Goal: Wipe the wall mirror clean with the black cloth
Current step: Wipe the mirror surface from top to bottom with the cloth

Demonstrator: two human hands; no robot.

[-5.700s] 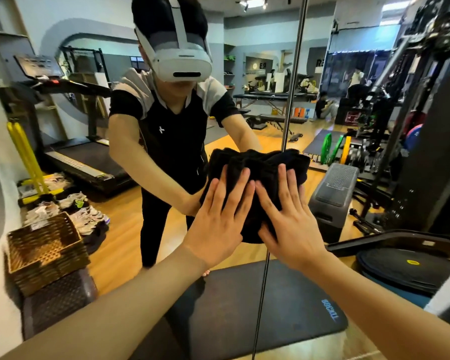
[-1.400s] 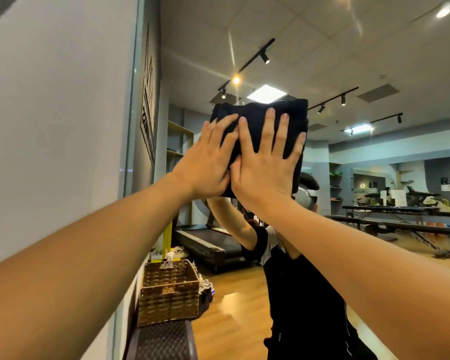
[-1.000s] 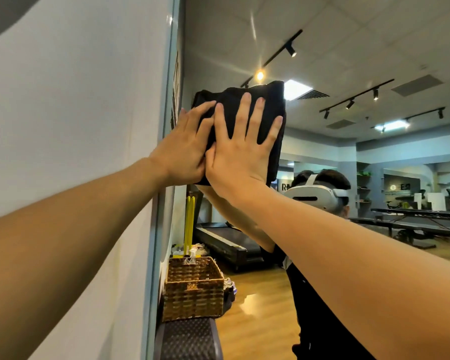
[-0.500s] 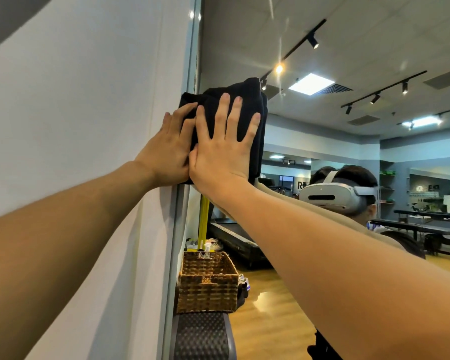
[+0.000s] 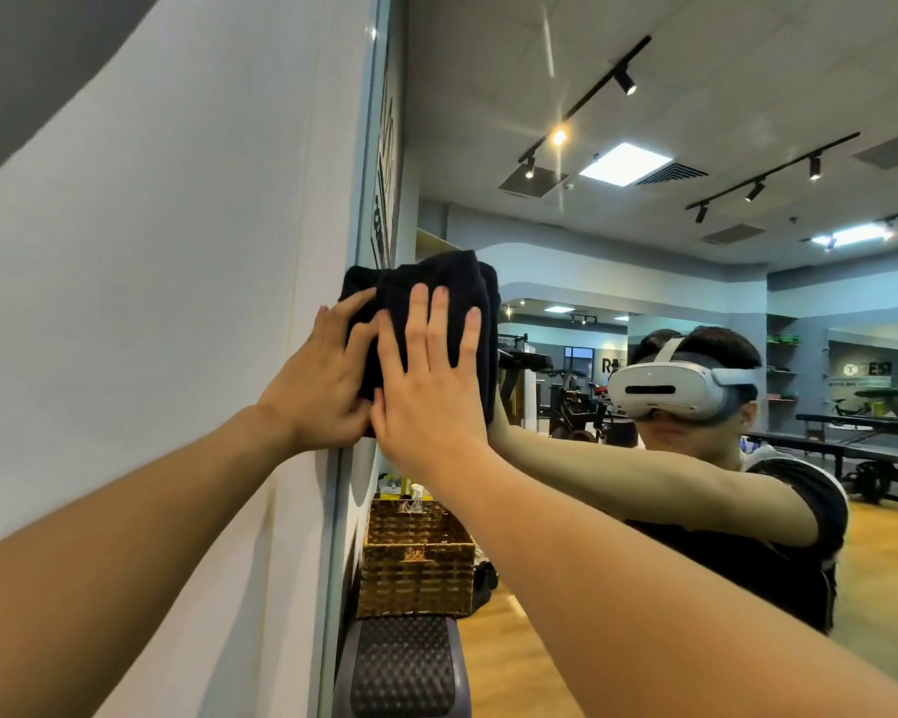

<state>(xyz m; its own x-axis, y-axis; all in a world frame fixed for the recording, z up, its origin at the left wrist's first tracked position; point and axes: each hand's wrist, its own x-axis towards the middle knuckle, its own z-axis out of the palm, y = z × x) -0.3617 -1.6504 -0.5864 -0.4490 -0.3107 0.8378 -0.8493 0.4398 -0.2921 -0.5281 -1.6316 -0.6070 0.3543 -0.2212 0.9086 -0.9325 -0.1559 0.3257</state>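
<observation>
We note a white wall [image 5: 151, 303] filling the left of the view, and the wall mirror [image 5: 695, 251] beginning at a thin vertical edge just right of it. Low against that edge stands a woven basket [image 5: 416, 567], with a dark studded pad [image 5: 403, 665] directly below it. The glass reflects a gym interior: ceiling track lights [image 5: 581, 103], a lit ceiling panel [image 5: 624, 163], benches at far right, a wooden floor, and the person wearing a white headset [image 5: 675, 390]. Both forearms cross the lower half of the view and block much of the mirror's lower part. The black cloth [image 5: 436, 303] lies bunched against the mirror at its left edge, about mid-height in the view, its left part overlapping the edge strip. Our left hand [image 5: 322, 391] presses on the cloth's left and lower portion, fingers fairly straight and spread over the fabric; its lowest fingers appear to tuck under the cloth's bottom edge, though the right hand hides that spot and we cannot confirm it. Our right hand [image 5: 431, 396] lies flat on the cloth's centre and right, fingers [image 5: 442, 323] extended upward and slightly apart, palm covering the lower portion. The cloth rises above all fingertips and shows between the two hands, which touch one another at the bottom.
</observation>
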